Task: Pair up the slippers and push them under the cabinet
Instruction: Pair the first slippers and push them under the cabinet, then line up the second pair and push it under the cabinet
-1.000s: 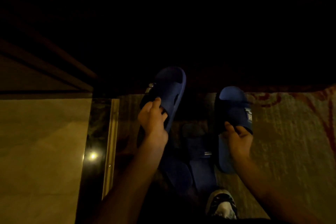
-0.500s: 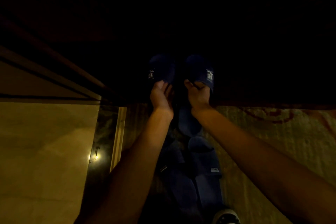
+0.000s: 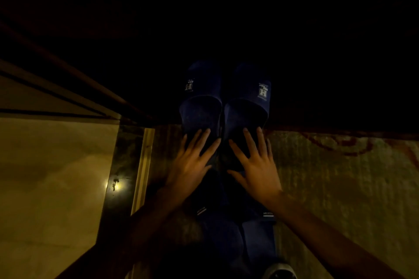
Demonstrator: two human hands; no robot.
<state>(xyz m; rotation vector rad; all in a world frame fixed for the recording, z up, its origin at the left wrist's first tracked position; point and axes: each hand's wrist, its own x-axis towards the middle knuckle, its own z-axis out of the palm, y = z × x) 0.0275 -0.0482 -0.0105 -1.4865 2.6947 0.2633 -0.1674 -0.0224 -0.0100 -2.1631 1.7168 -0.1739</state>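
Slippers: left slipper (image 3: 200,106) and right slipper (image 3: 247,108) side by side, frame centre, toes in cabinet (image 3: 226,18) shadow | left hand (image 3: 191,163), right hand (image 3: 256,165): flat, fingers spread on heels, gripping nothing | second pair (image 3: 240,233) below, behind hands | rug (image 3: 340,176) right | tile (image 3: 56,176) left

Home: patterned rug (image 3: 340,176), slippers (image 3: 226,102) under cabinet (image 3: 317,63).

slippers (image 3: 223,106) side by side, toes under cabinet (image 3: 317,52); second pair (image 3: 238,233) behind
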